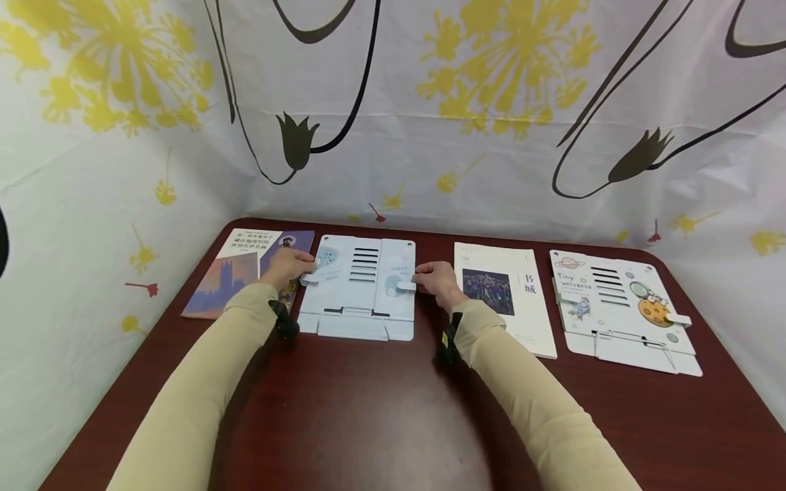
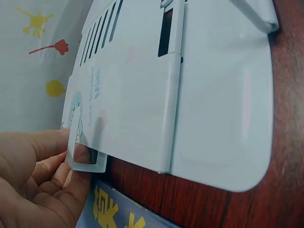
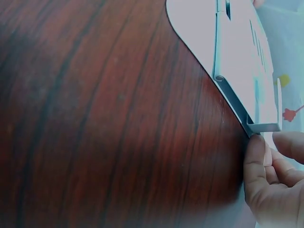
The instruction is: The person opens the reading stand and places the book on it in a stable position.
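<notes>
A white folding book stand [image 1: 368, 286] lies flat on the table, with pale blue dinosaur prints, slots and a small page clip on each side. My left hand [image 1: 287, 264] pinches its left edge by the left page clip [image 2: 88, 166], thumb above and fingers curled beneath. At the opposite side, my right hand [image 1: 437, 281] has thumb and fingertips at the right edge, close to the right page clip [image 3: 265, 127]. In the right wrist view, the thumb and index finger [image 3: 256, 156] close in on that corner from either side.
Left of the stand lies a purple and white book [image 1: 224, 273], partly under my left hand. A white book [image 1: 510, 300] is to the right, then a second book stand [image 1: 620, 307] with planet prints. Patterned white cloth [image 1: 381, 164] hangs behind the dark red table [image 1: 356, 423].
</notes>
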{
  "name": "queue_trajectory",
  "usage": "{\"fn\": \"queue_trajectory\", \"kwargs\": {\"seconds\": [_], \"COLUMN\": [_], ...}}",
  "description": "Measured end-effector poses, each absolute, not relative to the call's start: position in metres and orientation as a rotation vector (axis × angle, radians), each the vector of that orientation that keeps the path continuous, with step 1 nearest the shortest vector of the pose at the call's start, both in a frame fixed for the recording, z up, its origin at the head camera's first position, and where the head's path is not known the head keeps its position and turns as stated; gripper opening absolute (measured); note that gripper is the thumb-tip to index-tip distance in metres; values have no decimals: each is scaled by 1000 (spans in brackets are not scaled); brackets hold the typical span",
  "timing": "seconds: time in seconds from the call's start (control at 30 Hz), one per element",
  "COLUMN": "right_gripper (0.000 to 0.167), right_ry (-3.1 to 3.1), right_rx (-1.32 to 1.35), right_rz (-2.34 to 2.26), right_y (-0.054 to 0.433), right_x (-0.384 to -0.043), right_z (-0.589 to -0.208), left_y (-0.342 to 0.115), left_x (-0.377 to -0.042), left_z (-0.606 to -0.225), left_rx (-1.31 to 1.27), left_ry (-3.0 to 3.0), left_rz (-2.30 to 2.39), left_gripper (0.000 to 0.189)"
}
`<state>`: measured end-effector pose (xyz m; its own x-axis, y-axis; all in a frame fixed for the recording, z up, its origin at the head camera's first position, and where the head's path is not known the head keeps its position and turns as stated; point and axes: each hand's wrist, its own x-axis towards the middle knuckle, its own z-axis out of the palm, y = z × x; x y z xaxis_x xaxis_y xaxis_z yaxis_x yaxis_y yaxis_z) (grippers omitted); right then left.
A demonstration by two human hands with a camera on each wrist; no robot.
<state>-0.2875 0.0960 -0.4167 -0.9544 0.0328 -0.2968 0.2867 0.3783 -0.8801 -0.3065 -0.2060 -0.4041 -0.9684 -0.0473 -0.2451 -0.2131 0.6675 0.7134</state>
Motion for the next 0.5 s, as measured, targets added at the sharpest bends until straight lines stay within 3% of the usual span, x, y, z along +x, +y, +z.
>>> {"fn": "queue_trajectory", "kwargs": {"seconds": [0.5], "right_gripper": [30], "right_ry": [2378], "right_rx": [261], "right_rz": [-1710], "right_y": [93], "right_x": [-290], "right_z": [-421], "left_y": [-207], "left_x": [-305], "left_z": [-411], "left_rx": [-261], "left_ry": [2572], "left_rz": [1418], "left_gripper": [36]}}
